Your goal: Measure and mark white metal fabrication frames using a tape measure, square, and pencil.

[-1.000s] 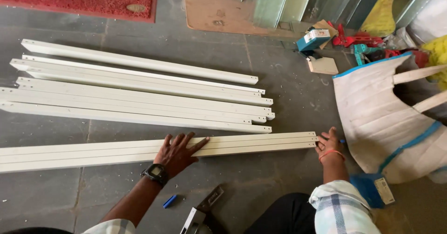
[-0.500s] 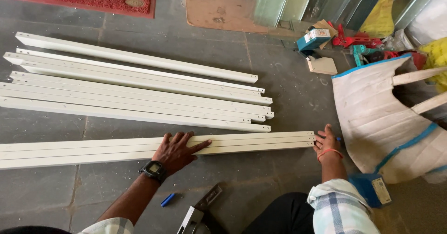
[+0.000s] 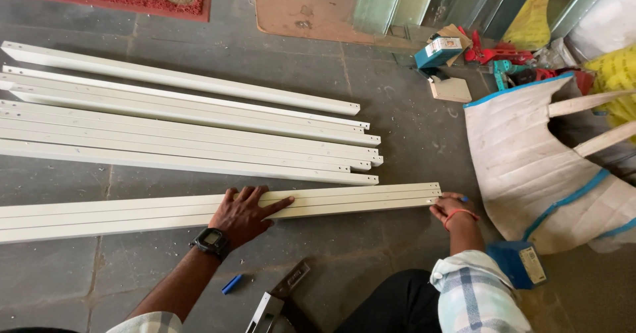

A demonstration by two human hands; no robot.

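While the left hand presses spread fingers flat on the long white rails, which look stiff and smooth, the right hand pinches their end.

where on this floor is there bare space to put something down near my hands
Bare floor lies between the end of the white strip pile and the white bag, and in front of the long strips under your left hand, left of the blue pen. It is crowded by your right hand, between bag and blue box, and around the metal tool.
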